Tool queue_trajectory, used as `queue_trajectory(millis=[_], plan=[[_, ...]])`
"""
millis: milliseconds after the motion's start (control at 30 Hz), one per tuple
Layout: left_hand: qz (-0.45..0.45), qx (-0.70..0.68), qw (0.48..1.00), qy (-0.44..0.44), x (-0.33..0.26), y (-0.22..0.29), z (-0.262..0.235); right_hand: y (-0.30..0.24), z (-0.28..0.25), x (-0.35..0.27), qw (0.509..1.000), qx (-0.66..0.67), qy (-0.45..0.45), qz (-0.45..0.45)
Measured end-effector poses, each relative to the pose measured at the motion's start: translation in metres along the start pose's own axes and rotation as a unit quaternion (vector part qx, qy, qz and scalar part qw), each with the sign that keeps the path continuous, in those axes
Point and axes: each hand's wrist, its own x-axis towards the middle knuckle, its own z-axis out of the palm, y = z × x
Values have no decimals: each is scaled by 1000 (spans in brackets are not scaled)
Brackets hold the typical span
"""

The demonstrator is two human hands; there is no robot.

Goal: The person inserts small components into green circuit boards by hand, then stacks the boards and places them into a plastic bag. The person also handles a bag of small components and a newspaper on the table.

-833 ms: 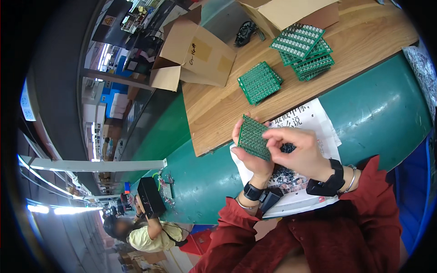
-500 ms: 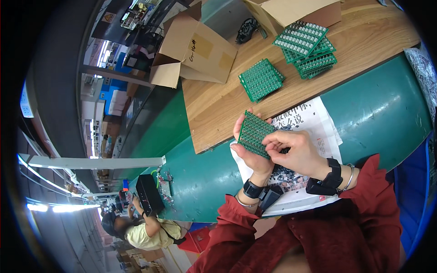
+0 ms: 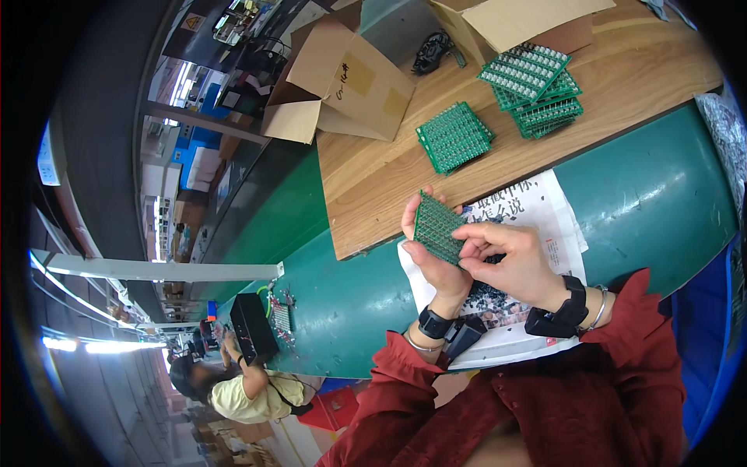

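My left hand is closed around a green circuit board with rows of small parts, held tilted over the printed paper sheet. My right hand is at the board's right edge, fingers bent and the index fingertip on its face. Whatever sits between those fingertips is too small to make out. Small dark pieces lie scattered on the sheet, partly covered by my hands. Both wrists carry black strapped devices and bracelets.
On the wooden board are one stack of green circuit boards and a taller pile. An open cardboard box stands left, another at the back. Left along the green bench are a black box and a co-worker.
My right index finger has straightened a little along the circuit board, and the thumb sits lower. The left hand keeps its hold. The whole view has shifted slightly.
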Motion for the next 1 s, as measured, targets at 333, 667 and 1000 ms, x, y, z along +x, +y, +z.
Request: queue_trajectory(millis=[333, 667, 1000], plan=[[39, 55, 998, 2, 1, -3, -5, 1, 0, 2, 999, -35, 3, -30], [48, 55, 997, -18, 0, -11, -3, -1, -2, 11, 999, 44, 8, -6], [9, 16, 999, -36, -4, -2, 6, -6, -10, 10, 1000, 27, 0, -3]])
